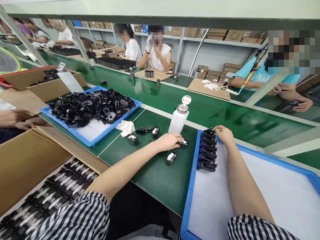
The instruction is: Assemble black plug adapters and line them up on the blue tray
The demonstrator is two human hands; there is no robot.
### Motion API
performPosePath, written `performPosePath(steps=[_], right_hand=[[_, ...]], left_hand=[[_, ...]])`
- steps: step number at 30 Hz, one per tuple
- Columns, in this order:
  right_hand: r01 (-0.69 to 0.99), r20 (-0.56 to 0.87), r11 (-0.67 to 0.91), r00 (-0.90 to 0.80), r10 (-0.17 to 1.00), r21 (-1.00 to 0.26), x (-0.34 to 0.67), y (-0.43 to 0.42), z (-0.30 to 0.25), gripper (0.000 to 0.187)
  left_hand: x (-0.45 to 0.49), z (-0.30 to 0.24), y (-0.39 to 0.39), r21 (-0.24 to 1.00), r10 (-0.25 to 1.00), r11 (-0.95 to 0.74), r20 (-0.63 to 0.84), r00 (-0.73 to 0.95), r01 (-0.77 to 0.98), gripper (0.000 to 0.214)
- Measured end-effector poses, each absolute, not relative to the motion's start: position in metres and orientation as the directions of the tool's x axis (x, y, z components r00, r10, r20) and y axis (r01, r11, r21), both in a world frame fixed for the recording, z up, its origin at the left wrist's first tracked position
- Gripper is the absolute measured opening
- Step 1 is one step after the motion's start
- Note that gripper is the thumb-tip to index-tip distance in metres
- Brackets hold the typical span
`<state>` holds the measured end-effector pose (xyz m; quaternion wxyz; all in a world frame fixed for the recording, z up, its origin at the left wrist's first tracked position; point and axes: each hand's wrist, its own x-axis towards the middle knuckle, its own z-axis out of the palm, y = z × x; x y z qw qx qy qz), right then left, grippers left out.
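Observation:
On the green bench, my left hand has its fingers closed on a black adapter housing with white parts inside. Nearer to me stands another open housing. To the left are more housings, black covers and a white cloth. At the far end of a row of black power adapters in a blue-rimmed tray, my right hand pinches the last adapter by its pin side. The fingertips partly hide their contact with it.
A white dispenser bottle with its lid up stands behind my left hand. A blue tray heaped with black covers lies left. An open carton of adapters is at lower left. Overhead runs a shelf beam; co-workers sit opposite.

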<state>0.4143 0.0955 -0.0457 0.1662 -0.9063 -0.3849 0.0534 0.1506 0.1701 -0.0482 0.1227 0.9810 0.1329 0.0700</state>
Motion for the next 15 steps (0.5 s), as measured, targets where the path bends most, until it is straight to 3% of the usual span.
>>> performPosePath(steps=[4, 11, 15], right_hand=[[0.687, 0.020, -0.656, 0.696, 0.718, -0.313, 0.411, 0.097, -0.043, 0.020], [0.690, -0.002, -0.683, 0.703, 0.711, -0.239, 0.410, 0.090, -0.041, 0.019], [0.769, 0.043, -0.602, 0.624, 0.781, -0.215, 0.405, 0.090, -0.034, 0.016]], left_hand=[[0.151, -0.050, 0.169, 0.356, 0.363, -0.883, 0.110, 0.925, 0.304, 0.026], [0.152, -0.053, 0.167, 0.605, 0.485, -0.704, 0.026, 0.874, 0.372, 0.054], [0.160, -0.042, 0.160, 0.594, 0.533, -0.695, 0.045, 0.845, 0.407, 0.060]])
